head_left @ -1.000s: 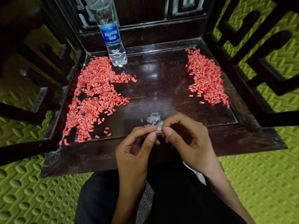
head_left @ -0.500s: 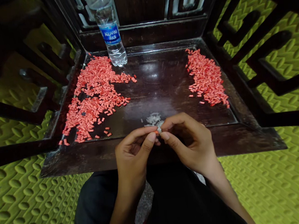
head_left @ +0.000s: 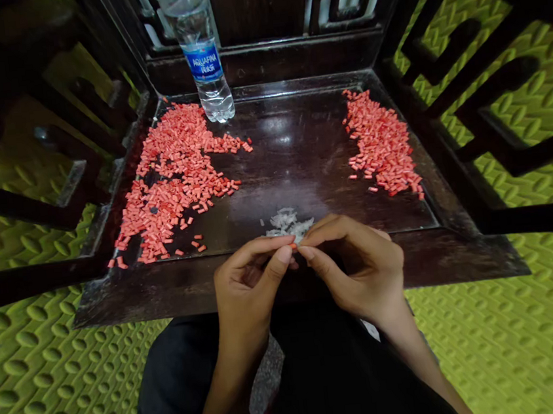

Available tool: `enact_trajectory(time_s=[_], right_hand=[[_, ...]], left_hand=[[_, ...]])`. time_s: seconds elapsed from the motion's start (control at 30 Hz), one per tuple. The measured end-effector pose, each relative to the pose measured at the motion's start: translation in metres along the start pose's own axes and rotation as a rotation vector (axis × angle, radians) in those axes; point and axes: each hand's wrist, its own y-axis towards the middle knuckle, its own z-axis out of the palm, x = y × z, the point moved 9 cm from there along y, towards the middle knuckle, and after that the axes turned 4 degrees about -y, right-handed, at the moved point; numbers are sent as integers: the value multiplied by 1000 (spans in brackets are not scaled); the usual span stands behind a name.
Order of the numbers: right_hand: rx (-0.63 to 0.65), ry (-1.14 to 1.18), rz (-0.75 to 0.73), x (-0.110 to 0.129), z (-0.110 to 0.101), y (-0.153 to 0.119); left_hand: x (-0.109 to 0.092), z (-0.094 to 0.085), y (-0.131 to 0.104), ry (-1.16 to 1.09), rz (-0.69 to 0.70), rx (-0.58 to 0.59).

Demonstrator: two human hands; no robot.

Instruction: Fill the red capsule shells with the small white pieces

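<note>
My left hand [head_left: 244, 279] pinches a small red-orange tube piece [head_left: 293, 245] between thumb and index finger, just over the front edge of the dark wooden seat [head_left: 296, 165]. Closed in a pinch too, my right hand [head_left: 362, 267] has its fingertips at the right end of that piece; what lies between them is too small to make out. Right behind my fingertips is a little heap of whitish translucent slivers [head_left: 285, 220], partly covered by my fingers.
Many red tube pieces [head_left: 172, 158] spread over the left side of the seat. A second heap of red pieces [head_left: 382, 143] lies at the right. An Aquafina water bottle [head_left: 205, 63] stands at the back left. Carved wooden side frames [head_left: 487, 99] flank the seat.
My right hand has shifted slightly to the right. The whitish bit seen at its fingertips before no longer shows there. The left hand keeps its pinch on the tube piece.
</note>
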Motion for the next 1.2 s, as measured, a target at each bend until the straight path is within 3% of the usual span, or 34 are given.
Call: enact_trajectory(time_s=[0.8, 1.2], right_hand=[[49, 163, 108, -7, 3, 0], [66, 157, 161, -15, 7, 3]], left_hand=[[1, 3, -1, -46, -28, 110], [1, -3, -1, -50, 12, 18]])
